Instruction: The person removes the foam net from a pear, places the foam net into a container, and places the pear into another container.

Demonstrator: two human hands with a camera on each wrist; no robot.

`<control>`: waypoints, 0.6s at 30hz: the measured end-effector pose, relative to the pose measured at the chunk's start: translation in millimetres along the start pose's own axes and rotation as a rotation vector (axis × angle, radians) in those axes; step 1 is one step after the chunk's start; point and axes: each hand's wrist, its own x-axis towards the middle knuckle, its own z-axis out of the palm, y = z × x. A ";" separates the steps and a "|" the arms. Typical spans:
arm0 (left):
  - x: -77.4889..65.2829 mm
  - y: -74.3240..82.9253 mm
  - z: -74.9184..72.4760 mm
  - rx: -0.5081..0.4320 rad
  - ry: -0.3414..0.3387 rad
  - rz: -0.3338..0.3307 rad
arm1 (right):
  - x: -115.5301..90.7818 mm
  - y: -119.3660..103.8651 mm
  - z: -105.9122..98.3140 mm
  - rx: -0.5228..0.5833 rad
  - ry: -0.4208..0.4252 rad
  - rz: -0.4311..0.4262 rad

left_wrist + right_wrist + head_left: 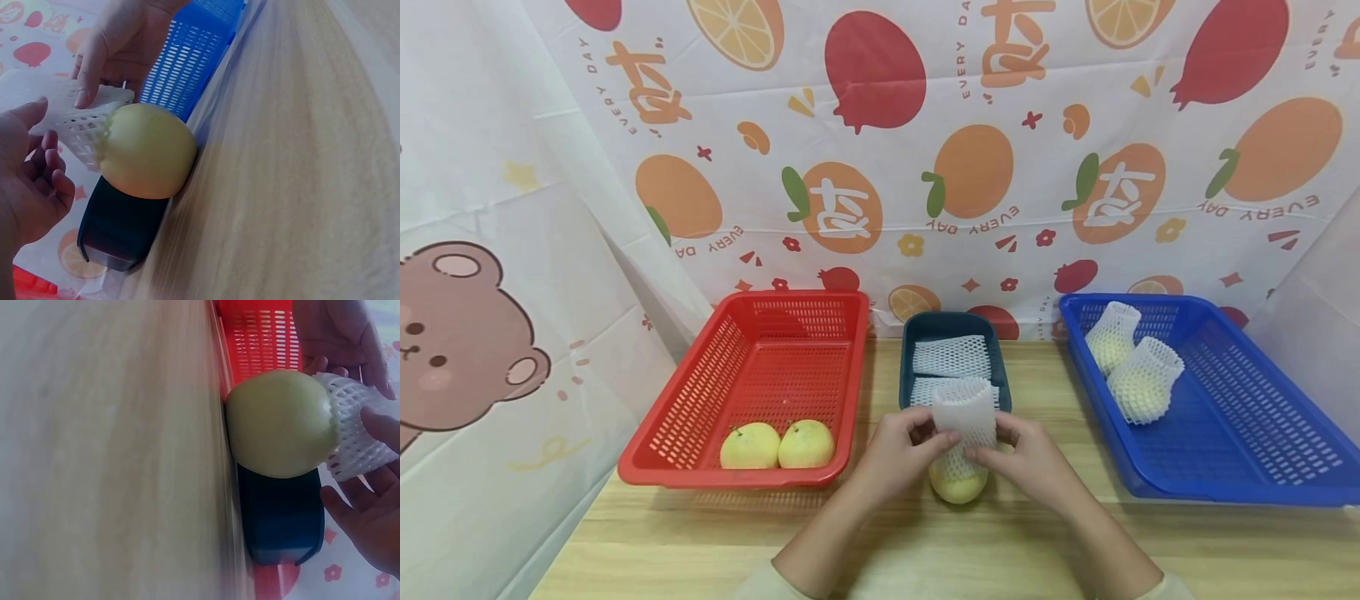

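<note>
A round yellow pear (958, 485) rests on the table in front of me, its upper part inside a white foam net sleeve (966, 417). My left hand (897, 454) pinches the sleeve's left side, thumb in front. On the opposite side my right hand (1032, 462) holds it the same way. In the left wrist view, the sleeve's mesh (94, 128) spreads around one end of the pear (149, 151), whose rounded bottom is bare. From the right wrist, the pear (281, 424) shows largely uncovered, with the net (356, 428) over its far end.
Behind the hands, a dark green tray (951, 323) contains flat foam nets (952, 357). At left, a red basket (790, 358) has two bare pears (750, 447) near its front. Two net-covered pears (1142, 387) lie in the blue basket (1210, 433) at right. A printed curtain (895, 275) hangs behind.
</note>
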 end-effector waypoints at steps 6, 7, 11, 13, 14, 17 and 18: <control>1.2 0.7 -2.9 0.057 -0.005 -0.012 | 1.0 1.0 0.0 0.016 0.016 -0.035; 1.3 0.2 -3.2 0.064 -0.008 -0.017 | 1.3 0.7 -0.3 0.019 0.019 -0.031; 1.2 -1.6 -3.4 0.064 -0.020 -0.024 | 2.2 -1.2 -0.7 0.021 0.030 -0.025; 1.3 -2.6 -2.8 0.037 -0.015 -0.015 | 2.9 -2.7 -0.4 0.019 0.037 -0.018; 1.5 -2.9 -2.5 0.025 -0.011 -0.009 | 3.3 -3.5 -0.2 0.019 0.040 -0.016; 2.0 -4.0 -2.4 0.004 0.012 0.020 | 5.2 -6.5 1.3 0.024 0.042 -0.018; 2.2 -4.0 -2.6 0.002 0.021 0.027 | 6.0 -7.4 1.9 0.028 0.040 -0.020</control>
